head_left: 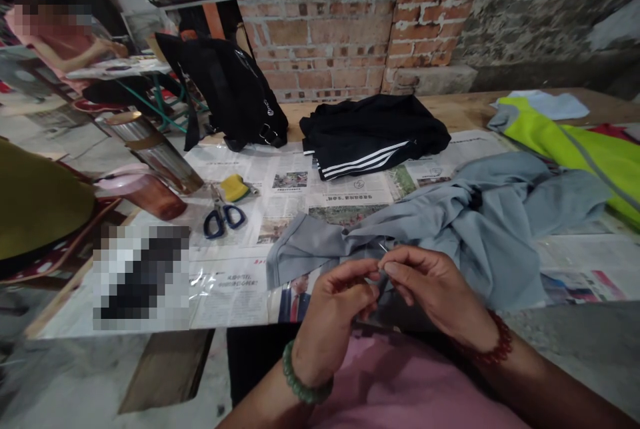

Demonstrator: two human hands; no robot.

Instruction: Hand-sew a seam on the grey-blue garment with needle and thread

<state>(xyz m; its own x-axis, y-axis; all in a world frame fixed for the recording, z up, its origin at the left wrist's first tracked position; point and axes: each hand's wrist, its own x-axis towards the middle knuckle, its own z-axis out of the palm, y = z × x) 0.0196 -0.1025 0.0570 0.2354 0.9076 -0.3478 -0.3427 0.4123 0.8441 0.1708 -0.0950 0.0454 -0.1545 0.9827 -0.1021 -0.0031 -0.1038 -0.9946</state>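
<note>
My left hand [336, 312] and my right hand [433, 289] meet above the near edge of the table, both closed in a pinch with their fingertips touching. A thin, shiny, needle-like sliver [383, 247] sticks up from between the fingertips, apparently in the right pinch. Whatever the left fingertips pinch is too small to make out. Just beyond and beside my hands lies a crumpled grey garment [480, 229], spread over the table and partly hidden by my right hand. Dark-blue-handled scissors [223, 221] rest to the left, beside a yellow piece [234, 187].
Newspaper under clear plastic [225, 289] covers the table. At the back are a black bag [235, 95], folded black clothing with white stripes [370, 135] and a neon-yellow garment [575, 135]. A metal flask [155, 149] and pinkish cup [150, 192] lean left. Another person [60, 49] sits far left.
</note>
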